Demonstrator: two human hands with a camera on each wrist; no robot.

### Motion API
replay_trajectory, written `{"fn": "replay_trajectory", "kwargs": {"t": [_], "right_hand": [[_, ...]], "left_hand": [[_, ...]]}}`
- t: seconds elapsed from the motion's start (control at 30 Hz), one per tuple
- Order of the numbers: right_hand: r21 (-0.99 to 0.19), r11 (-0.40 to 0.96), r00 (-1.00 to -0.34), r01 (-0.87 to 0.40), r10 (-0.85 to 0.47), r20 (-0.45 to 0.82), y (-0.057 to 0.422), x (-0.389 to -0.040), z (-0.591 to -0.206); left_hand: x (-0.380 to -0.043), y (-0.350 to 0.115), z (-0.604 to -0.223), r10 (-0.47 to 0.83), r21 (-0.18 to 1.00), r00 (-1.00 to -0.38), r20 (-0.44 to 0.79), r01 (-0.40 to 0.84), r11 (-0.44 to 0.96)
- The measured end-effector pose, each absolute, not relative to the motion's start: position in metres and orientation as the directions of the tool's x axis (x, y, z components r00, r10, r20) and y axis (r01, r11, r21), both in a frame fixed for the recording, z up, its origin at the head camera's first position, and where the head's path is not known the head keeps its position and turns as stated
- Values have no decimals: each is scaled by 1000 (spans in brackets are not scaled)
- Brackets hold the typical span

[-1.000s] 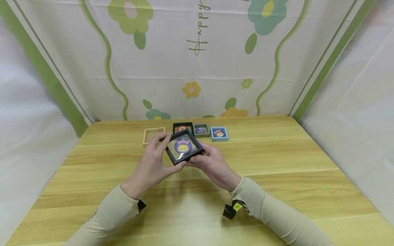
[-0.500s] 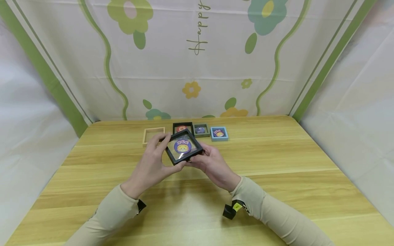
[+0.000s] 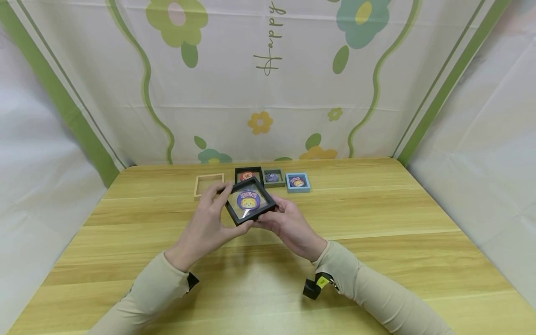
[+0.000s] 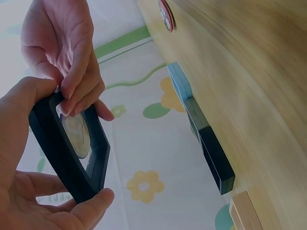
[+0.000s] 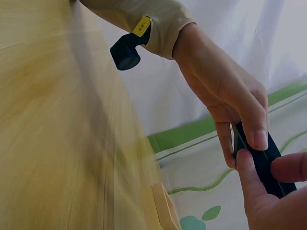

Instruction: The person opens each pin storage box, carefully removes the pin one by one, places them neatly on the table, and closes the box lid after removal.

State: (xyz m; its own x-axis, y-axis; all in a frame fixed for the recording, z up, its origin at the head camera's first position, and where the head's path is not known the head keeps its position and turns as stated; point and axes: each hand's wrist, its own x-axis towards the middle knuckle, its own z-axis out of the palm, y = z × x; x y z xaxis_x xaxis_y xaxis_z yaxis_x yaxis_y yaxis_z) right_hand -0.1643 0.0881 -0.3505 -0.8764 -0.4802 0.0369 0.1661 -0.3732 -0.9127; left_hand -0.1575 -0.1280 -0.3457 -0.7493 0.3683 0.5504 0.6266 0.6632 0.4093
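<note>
Both hands hold a black square display frame tilted above the table. Behind its clear film shows a round purple badge with a yellow cartoon lion. My left hand grips the left side, fingertips at the upper left edge and thumb along the lower corner. At the lower right, my right hand pinches the frame, thumb on the near edge. In the left wrist view, fingers of the right hand reach into the frame from behind, by the badge.
Along the table's back stand a light wooden frame, a black frame with a red badge, a grey-green frame and a blue frame. A red-rimmed disc lies on the table in the left wrist view.
</note>
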Motion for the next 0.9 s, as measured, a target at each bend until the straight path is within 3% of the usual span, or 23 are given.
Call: {"fn": "replay_trajectory", "kwargs": {"t": [0.9], "right_hand": [[-909, -379, -884, 175, -468, 25, 87, -162, -350]], "left_hand": [[-156, -127, -346, 373, 417, -755, 540, 624, 660]]}}
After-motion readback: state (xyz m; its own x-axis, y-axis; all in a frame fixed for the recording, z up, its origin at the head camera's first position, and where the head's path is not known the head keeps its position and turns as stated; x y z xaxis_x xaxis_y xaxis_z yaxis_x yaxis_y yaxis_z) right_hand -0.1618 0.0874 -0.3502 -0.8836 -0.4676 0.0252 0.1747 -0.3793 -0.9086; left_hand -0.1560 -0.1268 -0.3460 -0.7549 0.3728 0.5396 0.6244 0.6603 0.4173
